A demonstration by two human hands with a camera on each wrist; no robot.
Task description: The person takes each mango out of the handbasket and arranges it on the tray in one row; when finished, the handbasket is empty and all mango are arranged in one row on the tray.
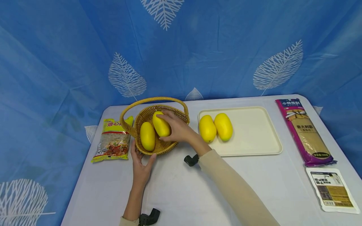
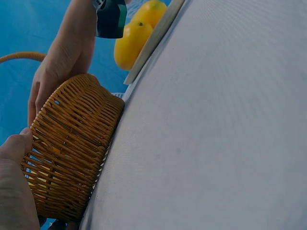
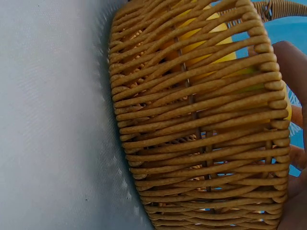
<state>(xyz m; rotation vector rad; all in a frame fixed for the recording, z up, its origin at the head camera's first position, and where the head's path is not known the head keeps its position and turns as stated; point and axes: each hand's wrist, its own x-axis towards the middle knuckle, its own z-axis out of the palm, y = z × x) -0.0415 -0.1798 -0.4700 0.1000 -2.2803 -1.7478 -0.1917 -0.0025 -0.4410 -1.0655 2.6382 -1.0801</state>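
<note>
Head view: fingers of right hand (image 1: 177, 128) hold one yellow fruit (image 1: 161, 125) in wicker basket (image 1: 162, 147), beside second fruit (image 1: 147, 136); left hand's (image 1: 142, 168) fingers grip basket's near-left side.

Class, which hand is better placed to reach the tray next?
Likely the right hand: it is nearer the tray, though it must first release its yellow fruit; the left hand grips the basket.
</note>
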